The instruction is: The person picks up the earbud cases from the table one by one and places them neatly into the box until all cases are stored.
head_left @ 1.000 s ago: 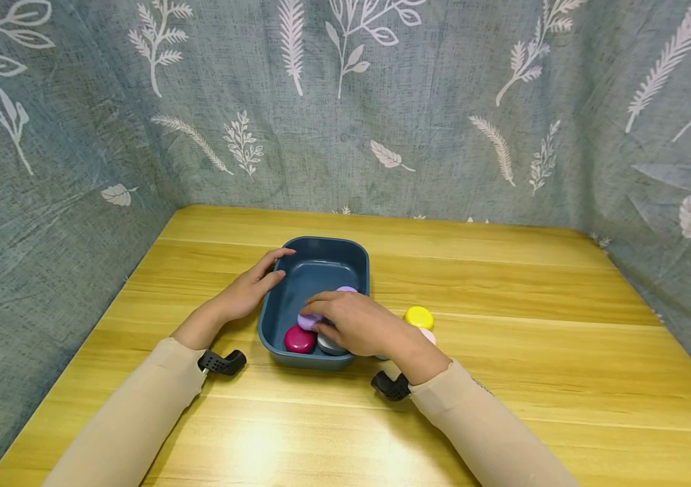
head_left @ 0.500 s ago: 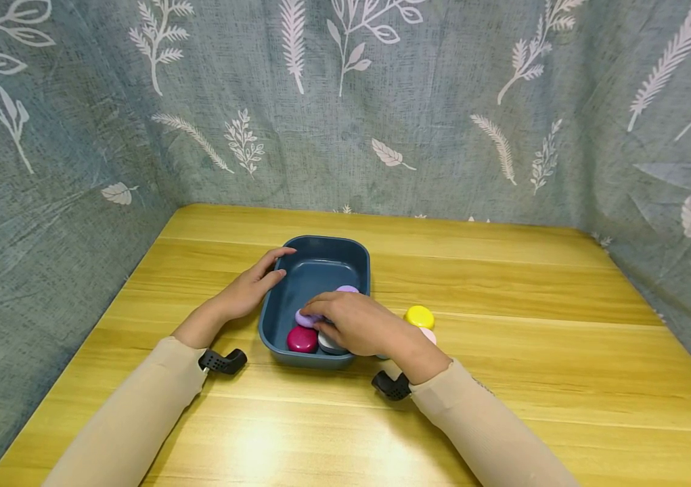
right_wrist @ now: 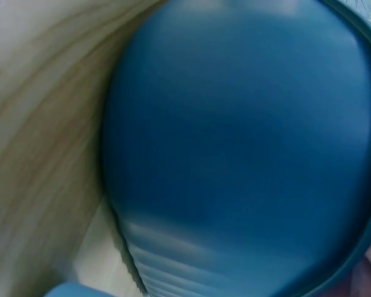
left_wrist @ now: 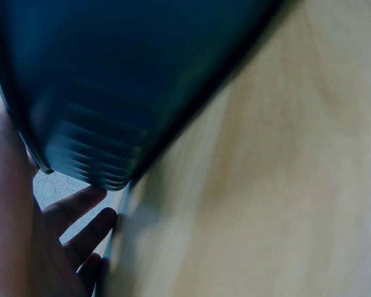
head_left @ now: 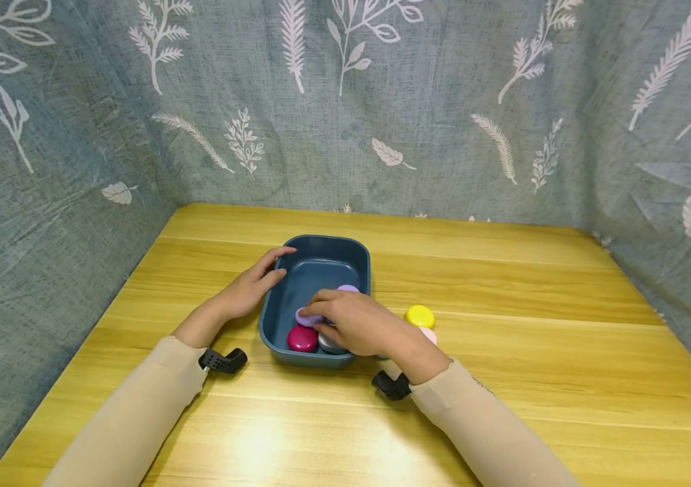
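In the head view my left hand (head_left: 248,287) rests on the left rim of a dark blue, rounded rectangular tub (head_left: 315,362), its fingers extended. My right hand (head_left: 360,325) reaches over the tub's right side and pinches a lavender macaron-shaped disc (head_left: 307,316) low inside. A crimson disc (head_left: 302,339) and a grey-white disc (head_left: 330,345) lie at the near end; my right hand partly covers the grey-white one. Beyond my right knuckles shows another lavender disc (head_left: 348,289). Both wrist views look at the tub's outer wall (left_wrist: 130,74), so the right fingertips' hold is mostly hidden there.
On the wooden table (head_left: 534,352), right of the tub, lie a yellow disc (head_left: 420,317) and a pink disc (head_left: 428,335), the latter partly behind my right wrist. A blue rounded edge (right_wrist: 77,291) enters the right wrist view. Leaf-patterned cloth (head_left: 345,135) surrounds the table.
The pinched lavender disc has shifted slightly away from me and tilted flatter. The crimson disc has slid a little to the right. My left hand has stayed on the rim.
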`<state>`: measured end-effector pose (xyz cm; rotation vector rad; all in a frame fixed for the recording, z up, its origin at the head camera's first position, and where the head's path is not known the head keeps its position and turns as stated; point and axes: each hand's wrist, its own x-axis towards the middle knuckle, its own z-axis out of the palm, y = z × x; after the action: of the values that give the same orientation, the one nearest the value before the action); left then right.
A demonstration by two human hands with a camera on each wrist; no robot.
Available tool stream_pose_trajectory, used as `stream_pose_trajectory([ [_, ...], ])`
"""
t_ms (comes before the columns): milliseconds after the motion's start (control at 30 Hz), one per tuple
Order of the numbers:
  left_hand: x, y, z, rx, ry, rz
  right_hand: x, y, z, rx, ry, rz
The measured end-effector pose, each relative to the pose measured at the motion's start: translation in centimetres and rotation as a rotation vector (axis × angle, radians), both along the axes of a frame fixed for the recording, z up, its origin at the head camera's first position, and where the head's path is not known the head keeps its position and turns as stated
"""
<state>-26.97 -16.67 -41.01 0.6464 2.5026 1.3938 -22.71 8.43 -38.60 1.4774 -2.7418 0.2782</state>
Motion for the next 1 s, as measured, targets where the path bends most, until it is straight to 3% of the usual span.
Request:
stream_pose_trajectory([
  [1000,0.02,-0.06,-0.02,-0.007,0.002,0.005,0.04,0.04,-0.2,0.031,-0.057,-0.032],
])
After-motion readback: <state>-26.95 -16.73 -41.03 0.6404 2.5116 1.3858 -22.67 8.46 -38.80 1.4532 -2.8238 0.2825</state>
